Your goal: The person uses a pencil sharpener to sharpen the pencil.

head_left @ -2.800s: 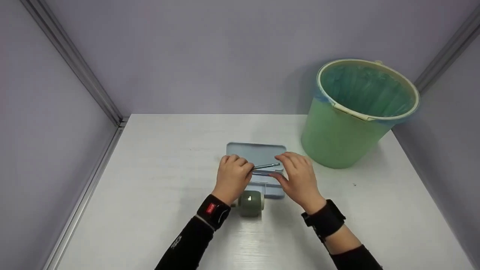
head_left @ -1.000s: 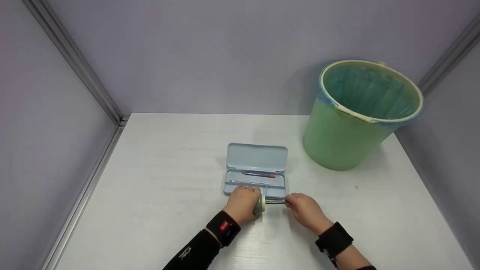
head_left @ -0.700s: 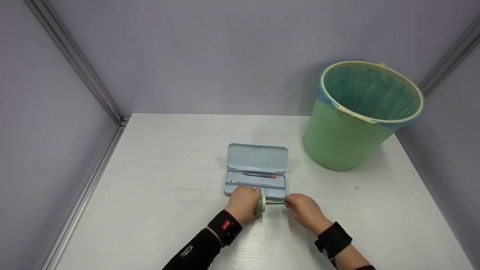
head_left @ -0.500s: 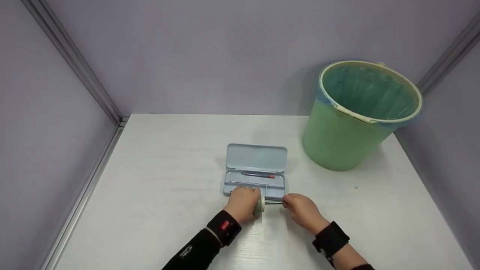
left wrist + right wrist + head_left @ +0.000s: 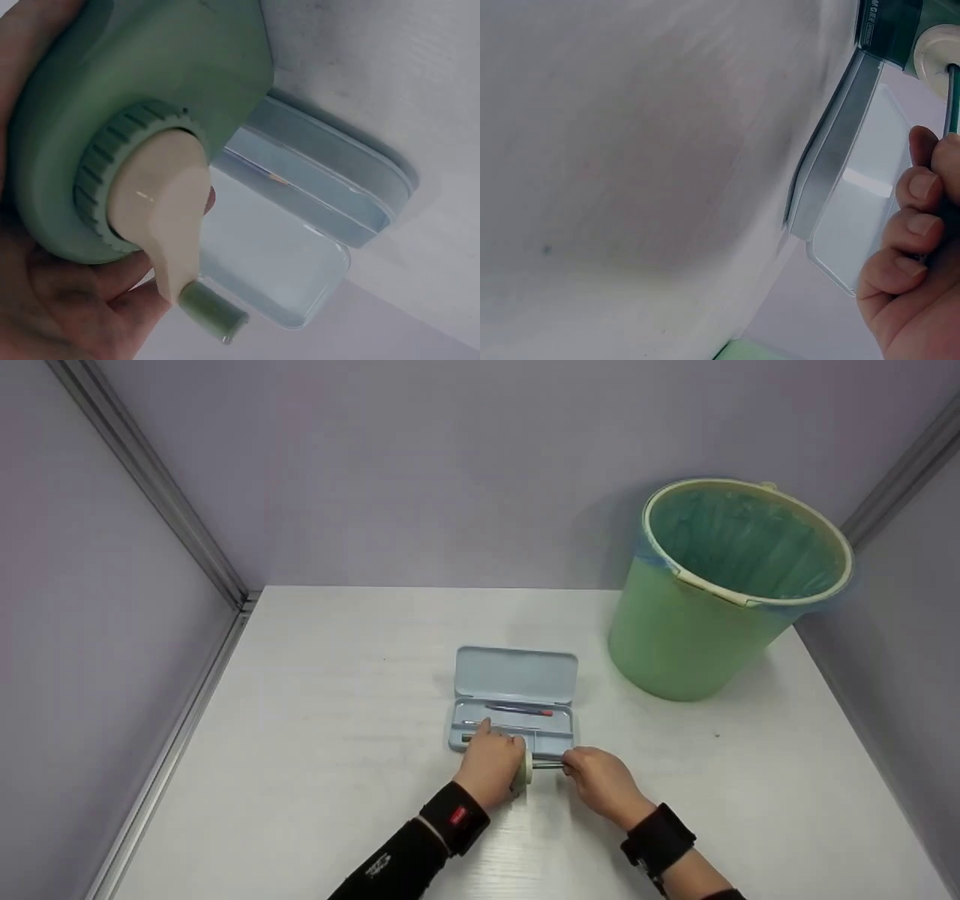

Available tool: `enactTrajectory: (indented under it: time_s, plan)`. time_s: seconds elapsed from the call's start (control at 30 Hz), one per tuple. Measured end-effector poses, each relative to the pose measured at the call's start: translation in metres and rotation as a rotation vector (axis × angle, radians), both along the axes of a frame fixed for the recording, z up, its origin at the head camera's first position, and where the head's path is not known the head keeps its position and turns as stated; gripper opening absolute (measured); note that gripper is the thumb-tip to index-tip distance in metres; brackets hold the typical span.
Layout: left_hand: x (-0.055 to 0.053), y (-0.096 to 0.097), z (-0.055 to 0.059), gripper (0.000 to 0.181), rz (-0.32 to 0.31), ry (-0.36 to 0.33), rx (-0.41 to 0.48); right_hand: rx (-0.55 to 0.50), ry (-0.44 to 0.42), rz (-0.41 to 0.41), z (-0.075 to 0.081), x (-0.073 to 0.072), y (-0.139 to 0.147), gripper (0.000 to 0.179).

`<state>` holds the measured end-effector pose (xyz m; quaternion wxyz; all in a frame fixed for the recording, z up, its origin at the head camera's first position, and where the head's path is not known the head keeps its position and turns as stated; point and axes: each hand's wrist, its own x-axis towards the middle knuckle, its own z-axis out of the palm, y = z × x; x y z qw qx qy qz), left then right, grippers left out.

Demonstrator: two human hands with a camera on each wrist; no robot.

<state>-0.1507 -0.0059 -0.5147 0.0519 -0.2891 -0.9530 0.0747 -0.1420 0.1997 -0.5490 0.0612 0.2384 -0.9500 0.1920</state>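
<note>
Only the left wrist view shows the crank (image 5: 169, 202) of the sharpener (image 5: 195, 67), cream with a green knob (image 5: 214, 311); in the head view the left hand (image 5: 489, 765) covers most of the sharpener. The right wrist view alone looks onto its cream face (image 5: 932, 58), where the pencil (image 5: 952, 109) enters. The right hand (image 5: 600, 781) pinches the pencil, its fingers curled; the pencil runs from them to the sharpener. The left hand wraps the sharpener, one finger stretched toward the open case (image 5: 517, 675), which holds a red-ended pen (image 5: 519, 709).
</note>
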Motion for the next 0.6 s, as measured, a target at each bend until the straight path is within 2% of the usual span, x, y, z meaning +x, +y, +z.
enactTrajectory:
  time_s: [0.1, 0.33, 0.5, 0.6]
  plan:
    - [0.002, 0.003, -0.001, 0.038, 0.028, 0.036, -0.023, 0.005, 0.002, 0.002, 0.0, 0.0, -0.003, 0.015]
    - [0.007, 0.012, 0.001, 0.018, 0.096, 0.056, -0.045, 0.023, -0.019, -0.007, 0.002, 0.0, -0.01, 0.017]
    - [0.009, 0.015, 0.0, 0.005, 0.111, 0.127, -0.03, 0.029, -0.026, -0.02, 0.003, 0.0, -0.013, 0.017]
    - [0.009, 0.013, -0.001, 0.008, 0.106, 0.14, -0.026, 0.029, -0.021, -0.022, 0.002, 0.0, -0.014, 0.016]
